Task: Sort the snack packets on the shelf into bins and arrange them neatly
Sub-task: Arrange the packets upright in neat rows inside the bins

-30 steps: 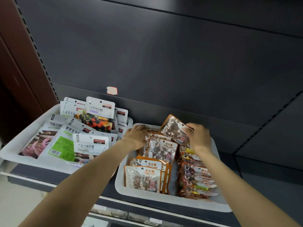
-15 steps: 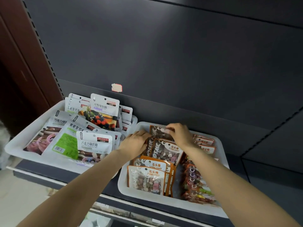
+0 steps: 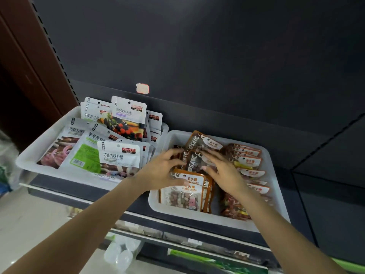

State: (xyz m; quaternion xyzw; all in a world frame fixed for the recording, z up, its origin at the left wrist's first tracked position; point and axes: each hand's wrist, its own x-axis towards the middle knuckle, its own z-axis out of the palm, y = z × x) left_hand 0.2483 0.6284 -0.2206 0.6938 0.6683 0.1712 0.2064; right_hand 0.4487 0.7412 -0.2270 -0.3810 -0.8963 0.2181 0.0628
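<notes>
right hand (image 3: 223, 173) has come down from 12 o'clock; both hands, left hand (image 3: 164, 171) too, press spread on orange packets (image 3: 194, 155) in white bin (image 3: 276, 194) on dark shelf (image 3: 138, 206)

The light is dim and even, soft and without hard shadows; its source is out of view. The dark back panel (image 3: 217, 56) swallows most of it, fading to near black at the top and left corners. The 2 white bins (image 3: 276, 194) and the pale packets (image 3: 120, 155) are the brightest parts, with mild glare on the clear wrappers. Both hands (image 3: 223, 173) are slightly smeared by motion. Straight shelf edges (image 3: 177, 216) bow outward toward the frame borders, and the lower corners are soft.
</notes>
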